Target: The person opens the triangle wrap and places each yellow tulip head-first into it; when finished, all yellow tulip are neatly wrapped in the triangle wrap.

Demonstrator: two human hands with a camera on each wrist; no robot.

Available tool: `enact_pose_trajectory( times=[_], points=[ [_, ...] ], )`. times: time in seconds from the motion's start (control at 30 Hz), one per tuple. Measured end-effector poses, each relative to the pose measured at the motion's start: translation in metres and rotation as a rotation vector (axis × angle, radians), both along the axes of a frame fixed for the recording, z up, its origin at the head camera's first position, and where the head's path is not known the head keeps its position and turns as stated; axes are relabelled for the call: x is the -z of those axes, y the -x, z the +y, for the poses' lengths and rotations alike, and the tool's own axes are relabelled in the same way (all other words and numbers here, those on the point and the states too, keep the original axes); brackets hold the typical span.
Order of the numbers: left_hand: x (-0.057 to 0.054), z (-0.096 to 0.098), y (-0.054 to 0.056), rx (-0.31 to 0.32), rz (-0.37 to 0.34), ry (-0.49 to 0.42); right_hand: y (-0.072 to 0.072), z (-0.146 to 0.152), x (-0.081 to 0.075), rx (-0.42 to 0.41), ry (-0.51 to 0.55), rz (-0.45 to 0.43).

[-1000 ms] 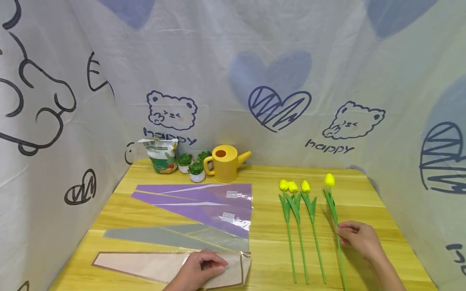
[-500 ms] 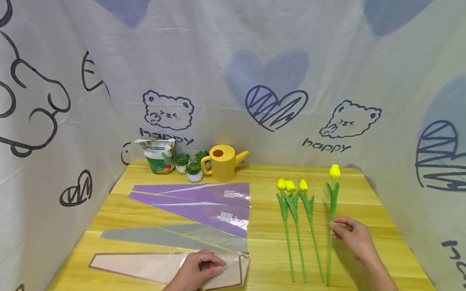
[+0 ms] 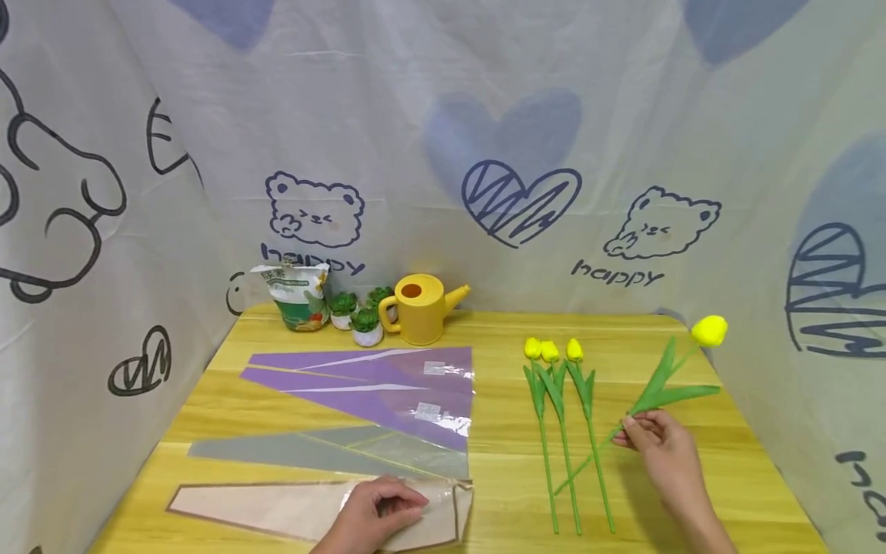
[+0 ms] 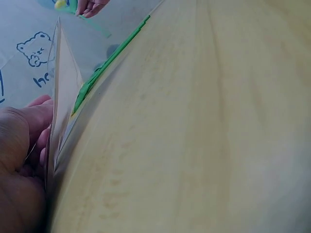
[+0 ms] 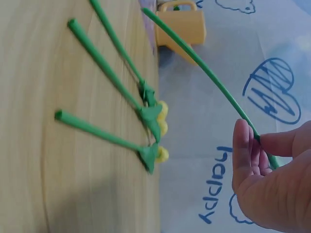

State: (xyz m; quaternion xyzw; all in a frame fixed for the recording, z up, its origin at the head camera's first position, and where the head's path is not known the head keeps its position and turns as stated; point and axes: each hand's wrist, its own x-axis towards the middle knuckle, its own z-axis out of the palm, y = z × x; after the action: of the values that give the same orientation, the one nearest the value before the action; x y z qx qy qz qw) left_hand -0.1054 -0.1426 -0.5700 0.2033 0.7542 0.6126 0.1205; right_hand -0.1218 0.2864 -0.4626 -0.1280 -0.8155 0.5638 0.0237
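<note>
My right hand [image 3: 667, 458] pinches the stem of a yellow artificial tulip [image 3: 654, 392] between thumb and fingers. The flower leans up and right, while the bare stem end points down-left over the other tulips. In the right wrist view the stem [image 5: 209, 73] runs out well above the table. My left hand [image 3: 377, 514] grips the upper layer of a beige, brown-edged flower sleeve [image 3: 270, 504] near its wide end. The left wrist view shows that sleeve's mouth [image 4: 63, 82] parted, its film raised by the fingers. Three more yellow tulips [image 3: 564, 431] lie side by side between the hands.
A grey sleeve [image 3: 291, 450] and purple sleeves [image 3: 374, 392] lie behind the beige one. At the back left stand a white-green bag [image 3: 298, 296], small potted succulents [image 3: 365, 323] and a yellow watering can [image 3: 422, 312]. A printed curtain [image 3: 415, 115] surrounds the table [image 3: 734, 492].
My right hand has raised the tulip and turned it, its flower swinging right and its stem end left. The left hand has stayed on the sleeve.
</note>
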Motion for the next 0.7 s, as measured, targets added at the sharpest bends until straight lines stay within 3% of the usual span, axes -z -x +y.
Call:
enact_pose_trajectory(
  times=[0.33, 0.7],
  points=[
    [-0.001, 0.001, 0.000, -0.017, 0.063, -0.015, -0.014, -0.026, 0.007, 0.029, 0.130, -0.003],
    [-0.002, 0.002, 0.000, -0.062, 0.002, 0.038, -0.023, -0.051, 0.009, 0.064, 0.233, 0.057]
  ],
)
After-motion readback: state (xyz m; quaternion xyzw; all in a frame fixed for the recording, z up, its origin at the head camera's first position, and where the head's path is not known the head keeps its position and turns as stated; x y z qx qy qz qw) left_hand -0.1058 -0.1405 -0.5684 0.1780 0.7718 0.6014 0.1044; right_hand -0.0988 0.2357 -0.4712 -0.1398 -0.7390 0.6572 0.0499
